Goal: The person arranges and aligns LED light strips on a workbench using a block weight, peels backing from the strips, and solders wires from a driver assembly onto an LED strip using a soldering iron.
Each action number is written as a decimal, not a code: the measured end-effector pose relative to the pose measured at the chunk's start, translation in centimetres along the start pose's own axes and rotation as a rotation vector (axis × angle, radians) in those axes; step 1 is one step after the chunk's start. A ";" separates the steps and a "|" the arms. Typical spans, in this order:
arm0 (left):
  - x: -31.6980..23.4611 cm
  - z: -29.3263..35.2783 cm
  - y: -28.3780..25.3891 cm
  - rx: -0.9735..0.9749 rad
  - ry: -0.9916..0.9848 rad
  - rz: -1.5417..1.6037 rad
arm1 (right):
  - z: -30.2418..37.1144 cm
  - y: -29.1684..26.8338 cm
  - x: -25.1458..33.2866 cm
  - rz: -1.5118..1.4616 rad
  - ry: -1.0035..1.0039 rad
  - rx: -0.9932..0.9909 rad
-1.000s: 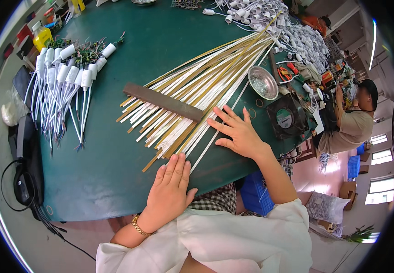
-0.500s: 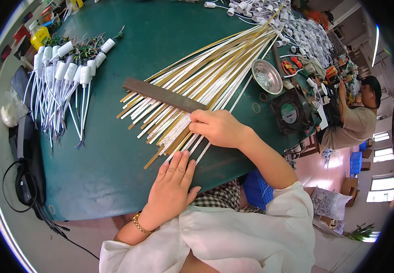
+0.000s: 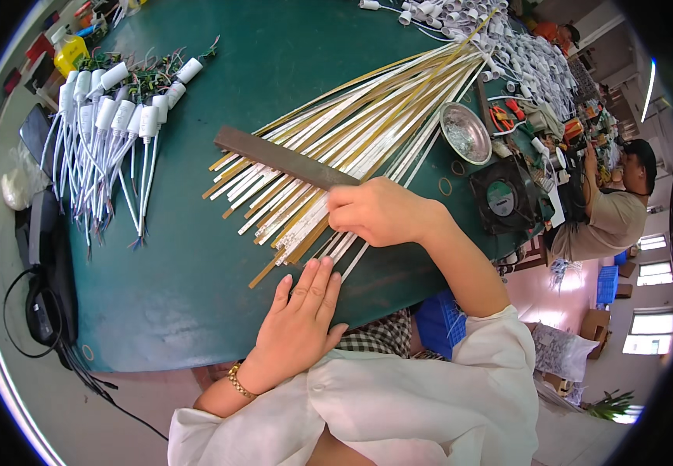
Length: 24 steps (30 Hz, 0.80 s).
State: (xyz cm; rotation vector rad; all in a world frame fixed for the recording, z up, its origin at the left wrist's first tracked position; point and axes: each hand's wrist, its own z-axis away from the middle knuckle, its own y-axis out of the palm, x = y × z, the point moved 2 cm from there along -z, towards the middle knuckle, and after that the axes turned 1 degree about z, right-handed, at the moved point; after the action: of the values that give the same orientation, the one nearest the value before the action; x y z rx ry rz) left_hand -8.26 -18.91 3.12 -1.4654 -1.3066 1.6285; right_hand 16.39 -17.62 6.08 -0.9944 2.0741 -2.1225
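Note:
A fan of long thin strips [image 3: 383, 116], white on some faces and yellow-tan on others, lies on the green table. Across their near ends rests a dark brown flat bar [image 3: 274, 158]. My right hand [image 3: 383, 213] is closed at the bar's right end, over the strips; what its fingers grip is hidden beneath them. Just below, my left hand [image 3: 298, 318] lies flat with fingers stretched out. Its fingertips touch the near ends of a few strips at the right side of the fan.
White lamp holders with wires [image 3: 123, 116] lie in a bundle at left; many more [image 3: 523, 58] are heaped at far right. A metal bowl [image 3: 465, 133], a black fan [image 3: 505, 196] and red-handled pliers [image 3: 501, 118] sit at right. Another person [image 3: 612, 202] works beyond.
The view has shifted slightly. My right hand has turned a little at the bar's end, and the white strips beside it lie somewhat differently. My left hand stays flat.

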 end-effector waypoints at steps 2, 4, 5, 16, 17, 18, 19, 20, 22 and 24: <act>-0.1 -0.1 0.0 0.008 -0.011 -0.006 | -0.1 0.2 0.1 0.004 0.021 -0.016; -0.2 -0.1 0.0 0.017 -0.018 -0.007 | -0.2 0.4 0.2 0.008 0.047 -0.030; -0.2 -0.1 0.0 0.012 -0.016 -0.022 | -0.3 0.4 0.4 0.030 0.051 -0.044; -0.4 0.1 0.7 -0.019 -0.028 -0.160 | -1.3 -0.2 2.0 0.296 0.065 0.119; -0.4 0.0 0.8 -0.019 -0.027 -0.153 | -1.3 -0.2 1.9 0.298 0.069 0.173; -0.3 0.0 0.8 -0.019 -0.028 -0.149 | -1.4 -0.1 1.9 0.301 0.071 0.225; -0.4 0.1 0.9 -0.016 -0.031 -0.148 | -1.5 0.1 2.1 0.297 0.068 0.226; -0.4 0.2 1.0 0.005 -0.030 -0.172 | -1.6 0.4 2.2 0.298 0.084 0.210; -0.4 0.0 1.2 0.023 -0.019 -0.195 | -1.3 0.8 2.2 0.304 0.108 0.192; -0.5 -0.1 1.2 0.032 -0.015 -0.205 | -1.1 1.2 2.2 0.256 0.075 0.104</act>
State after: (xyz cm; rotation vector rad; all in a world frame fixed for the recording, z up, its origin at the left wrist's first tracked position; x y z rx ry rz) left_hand -7.85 -19.74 2.17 -1.2583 -1.3841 1.5222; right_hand 13.60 -17.74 6.00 -0.6101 1.9734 -2.1390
